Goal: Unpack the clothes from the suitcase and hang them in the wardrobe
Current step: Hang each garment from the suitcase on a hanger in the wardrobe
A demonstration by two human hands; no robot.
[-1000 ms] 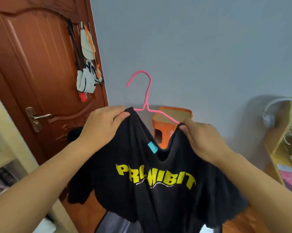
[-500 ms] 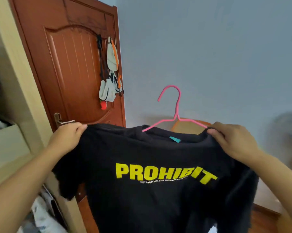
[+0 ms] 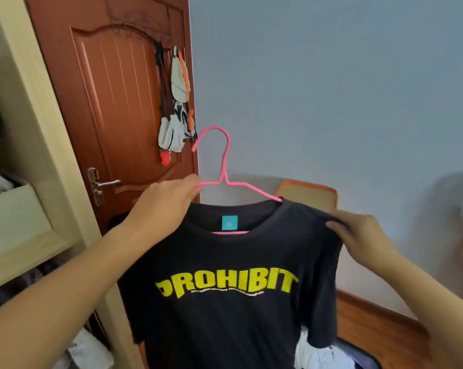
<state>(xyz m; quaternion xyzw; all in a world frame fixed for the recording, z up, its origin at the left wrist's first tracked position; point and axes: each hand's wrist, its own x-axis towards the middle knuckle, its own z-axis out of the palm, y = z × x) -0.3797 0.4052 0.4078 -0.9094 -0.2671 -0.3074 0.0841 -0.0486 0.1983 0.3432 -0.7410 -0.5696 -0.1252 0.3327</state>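
My left hand point(image 3: 169, 201) grips the pink hanger point(image 3: 225, 166) at its left arm, beside the collar; my right hand point(image 3: 358, 233) pinches the right shoulder seam of the black T-shirt point(image 3: 225, 302), which hangs in mid-air between them. The right shoulder looks bunched: I judge it best tugged outward until the seam sits square on the hanger's end. Wardrobe frame point(image 3: 38, 107) at left; door point(image 3: 118, 89) behind.
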